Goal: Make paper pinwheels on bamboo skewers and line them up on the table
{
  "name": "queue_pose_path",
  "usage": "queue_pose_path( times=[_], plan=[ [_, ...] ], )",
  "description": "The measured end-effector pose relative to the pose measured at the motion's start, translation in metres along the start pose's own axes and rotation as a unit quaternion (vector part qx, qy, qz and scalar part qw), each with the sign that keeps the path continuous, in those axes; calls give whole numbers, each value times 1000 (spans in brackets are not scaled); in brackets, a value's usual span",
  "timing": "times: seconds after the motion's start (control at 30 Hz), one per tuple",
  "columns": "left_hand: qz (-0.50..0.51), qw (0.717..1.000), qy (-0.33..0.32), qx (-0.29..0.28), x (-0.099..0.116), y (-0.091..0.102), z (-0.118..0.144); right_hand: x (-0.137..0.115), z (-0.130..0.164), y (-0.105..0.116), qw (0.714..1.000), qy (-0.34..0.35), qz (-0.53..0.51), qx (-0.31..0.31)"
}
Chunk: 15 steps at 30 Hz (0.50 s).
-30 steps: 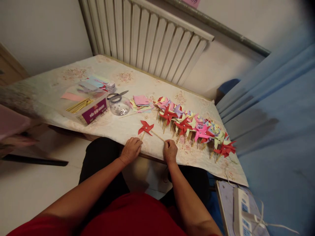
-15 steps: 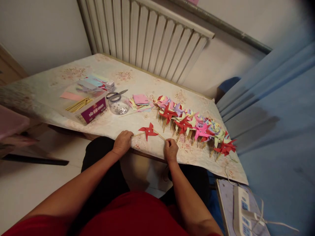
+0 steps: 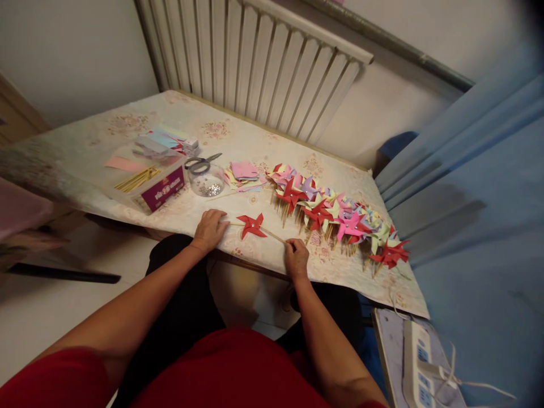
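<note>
A red paper pinwheel (image 3: 252, 226) lies near the table's front edge, between my two hands. My right hand (image 3: 297, 259) is closed, its fingertips pinching the lower end of the pinwheel's thin wooden stick (image 3: 275, 236). My left hand (image 3: 208, 231) rests low over the table with its fingers bent together around a second thin stick (image 3: 235, 223), which reaches toward the pinwheel's left side. Its far end is hidden behind the red blades. Beyond my hands are a clear bowl of small shiny fasteners (image 3: 211, 187) and a stack of coloured paper pieces (image 3: 244, 173).
A purple-fronted box (image 3: 164, 192) holds yellowish sticks. Scissors (image 3: 202, 164) lean over the bowl. Many finished pinwheels (image 3: 318, 212) are crowded along the right side. A power strip (image 3: 419, 362) sits at lower right. Another person's hand (image 3: 38, 241) shows at far left.
My left hand has shifted slightly up and left. The red pinwheel has turned and moved a little left. My right hand stays almost in place, still pinching the stick.
</note>
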State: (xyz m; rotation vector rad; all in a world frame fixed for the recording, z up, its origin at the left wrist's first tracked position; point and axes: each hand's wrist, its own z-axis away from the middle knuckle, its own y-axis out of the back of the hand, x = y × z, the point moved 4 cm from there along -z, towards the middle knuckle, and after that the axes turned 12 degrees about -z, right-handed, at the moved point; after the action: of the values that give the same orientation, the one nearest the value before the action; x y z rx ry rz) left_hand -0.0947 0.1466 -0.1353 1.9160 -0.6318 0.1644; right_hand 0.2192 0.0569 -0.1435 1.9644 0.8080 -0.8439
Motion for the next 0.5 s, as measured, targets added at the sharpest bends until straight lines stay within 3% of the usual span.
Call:
queue_pose_path(
  times=[0.27, 0.37, 0.5],
  plan=[
    [-56, 995, -80, 4, 51, -6, 14, 4, -4, 3, 1000, -2, -15, -26],
    [-47, 993, -111, -14, 60, -12, 10, 5, -5, 4, 999, 1, -16, -28],
    [-29, 995, -97, -26, 61, -22, 3, 4, -5, 5, 999, 6, -20, -28]
  ],
)
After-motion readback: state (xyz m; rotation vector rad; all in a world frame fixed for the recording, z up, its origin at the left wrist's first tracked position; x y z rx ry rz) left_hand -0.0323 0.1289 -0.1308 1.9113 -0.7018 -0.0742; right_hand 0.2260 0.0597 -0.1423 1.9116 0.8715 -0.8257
